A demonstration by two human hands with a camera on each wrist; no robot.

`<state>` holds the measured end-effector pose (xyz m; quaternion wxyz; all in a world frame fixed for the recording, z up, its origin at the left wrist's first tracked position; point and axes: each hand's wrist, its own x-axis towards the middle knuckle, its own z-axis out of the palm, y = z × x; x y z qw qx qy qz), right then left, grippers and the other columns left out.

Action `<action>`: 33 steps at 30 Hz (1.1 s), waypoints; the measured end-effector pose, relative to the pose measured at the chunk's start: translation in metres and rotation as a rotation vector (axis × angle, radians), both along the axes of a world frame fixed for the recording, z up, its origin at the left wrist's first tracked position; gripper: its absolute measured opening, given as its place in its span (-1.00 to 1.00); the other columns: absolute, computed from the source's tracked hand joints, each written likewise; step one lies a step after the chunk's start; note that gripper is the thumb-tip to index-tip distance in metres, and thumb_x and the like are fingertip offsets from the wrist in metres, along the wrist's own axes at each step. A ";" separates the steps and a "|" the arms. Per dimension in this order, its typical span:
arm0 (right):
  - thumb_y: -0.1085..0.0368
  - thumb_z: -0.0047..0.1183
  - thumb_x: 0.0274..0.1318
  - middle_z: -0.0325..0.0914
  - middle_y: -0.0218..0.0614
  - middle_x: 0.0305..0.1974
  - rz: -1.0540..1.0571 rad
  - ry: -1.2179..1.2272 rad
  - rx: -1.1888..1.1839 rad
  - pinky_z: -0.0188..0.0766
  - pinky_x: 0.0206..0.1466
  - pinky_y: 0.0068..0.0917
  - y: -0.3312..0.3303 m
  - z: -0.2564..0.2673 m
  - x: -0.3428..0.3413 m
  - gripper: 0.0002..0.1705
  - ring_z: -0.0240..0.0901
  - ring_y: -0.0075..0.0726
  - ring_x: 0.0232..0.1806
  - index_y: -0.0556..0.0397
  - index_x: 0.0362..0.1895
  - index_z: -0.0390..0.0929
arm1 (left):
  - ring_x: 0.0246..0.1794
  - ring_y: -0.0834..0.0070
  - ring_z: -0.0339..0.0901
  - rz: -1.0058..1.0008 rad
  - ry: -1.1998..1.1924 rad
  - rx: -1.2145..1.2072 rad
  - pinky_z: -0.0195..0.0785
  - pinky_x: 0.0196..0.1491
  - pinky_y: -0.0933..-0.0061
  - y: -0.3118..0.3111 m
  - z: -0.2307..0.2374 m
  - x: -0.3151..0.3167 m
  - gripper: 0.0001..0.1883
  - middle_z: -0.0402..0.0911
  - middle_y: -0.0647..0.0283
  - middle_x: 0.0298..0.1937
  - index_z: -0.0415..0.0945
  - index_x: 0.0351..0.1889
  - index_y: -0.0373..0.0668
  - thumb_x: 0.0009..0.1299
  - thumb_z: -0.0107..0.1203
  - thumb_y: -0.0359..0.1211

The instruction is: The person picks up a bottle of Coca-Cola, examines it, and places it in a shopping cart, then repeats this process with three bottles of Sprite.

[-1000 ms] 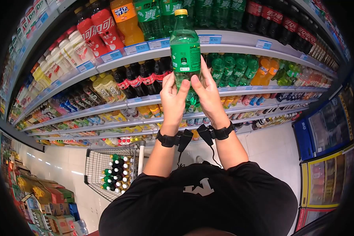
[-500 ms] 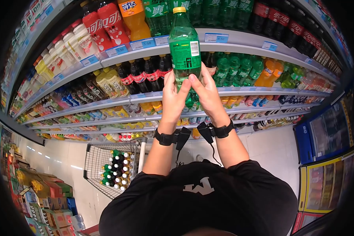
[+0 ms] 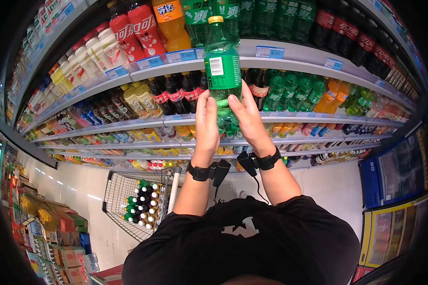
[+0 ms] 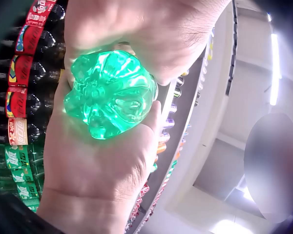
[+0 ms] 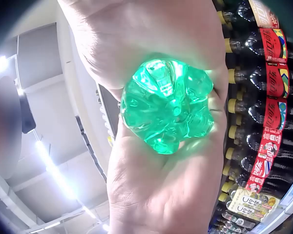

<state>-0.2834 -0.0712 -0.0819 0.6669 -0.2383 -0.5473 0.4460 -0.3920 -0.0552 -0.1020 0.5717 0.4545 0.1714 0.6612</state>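
A green plastic Sprite bottle [image 3: 222, 71] with a yellow cap stands upright between both hands, in front of the shelves. A barcode on its green label faces back toward the person. My left hand [image 3: 206, 124] holds its lower left side. From the right, my right hand [image 3: 250, 119] grips it, the thumb lying across the front. Both wrist views look up at the ribbed bottle base [image 4: 110, 95], lit bright green, with a palm on either side of it. Most of the fingertips are hidden behind the bottle.
Ahead rise shelves [image 3: 299, 58] of cola, orange soda and green bottles, with blue price tags. A wire shopping cart [image 3: 114, 190] holding several capped bottles stands at the lower left. Stacked cartons [image 3: 64, 235] lie beyond it. Blue and yellow coolers [image 3: 394, 166] line the right side.
The bottle has turned about its upright axis, so the barcode has come round from the right edge to the left front. The left thumb has shifted off the bottle's front.
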 end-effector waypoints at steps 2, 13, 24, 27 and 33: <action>0.17 0.00 0.36 0.22 -0.22 0.34 -0.036 -0.006 0.047 0.01 0.43 -0.39 0.004 -0.004 -0.002 -0.25 0.11 -0.38 0.37 0.18 0.47 -0.02 | 0.11 0.52 0.42 0.007 0.076 0.123 0.24 0.20 0.45 0.001 0.000 -0.002 -0.54 0.50 0.21 0.10 0.30 0.25 -0.32 0.52 0.05 -0.22; 0.08 -0.09 0.41 0.02 -0.22 0.48 0.083 0.068 0.064 -0.09 0.49 -0.38 0.008 0.003 -0.003 -0.23 -0.01 -0.34 0.48 0.14 0.52 -0.08 | 0.08 0.56 0.48 0.096 0.010 0.088 0.30 0.17 0.49 0.002 -0.005 -0.007 -0.57 0.55 0.19 0.11 0.38 0.22 -0.36 0.58 -0.07 -0.20; 0.06 -0.05 0.39 0.10 -0.22 0.45 0.095 0.075 0.068 -0.04 0.46 -0.39 0.016 -0.002 -0.010 -0.22 0.05 -0.37 0.44 0.15 0.50 -0.03 | 0.14 0.52 0.44 0.203 0.110 0.032 0.25 0.21 0.48 -0.002 0.004 -0.010 -0.57 0.52 0.18 0.14 0.41 0.21 -0.38 0.62 -0.19 -0.20; 0.16 0.01 0.37 0.17 -0.20 0.41 0.142 0.078 0.056 -0.01 0.45 -0.39 0.019 -0.002 -0.009 -0.19 0.11 -0.36 0.41 0.20 0.51 -0.09 | 0.13 0.52 0.41 0.343 0.281 0.089 0.23 0.19 0.48 0.004 0.002 -0.016 -0.60 0.51 0.20 0.10 0.46 0.15 -0.36 0.62 -0.20 -0.23; 0.20 0.07 0.33 0.19 -0.15 0.39 0.212 0.122 0.065 0.03 0.44 -0.40 0.023 -0.003 -0.012 -0.18 0.14 -0.35 0.39 0.21 0.49 -0.06 | 0.11 0.51 0.38 0.508 0.453 0.201 0.23 0.19 0.46 0.004 0.001 -0.025 -0.64 0.44 0.22 0.07 0.47 0.11 -0.37 0.54 -0.01 -0.25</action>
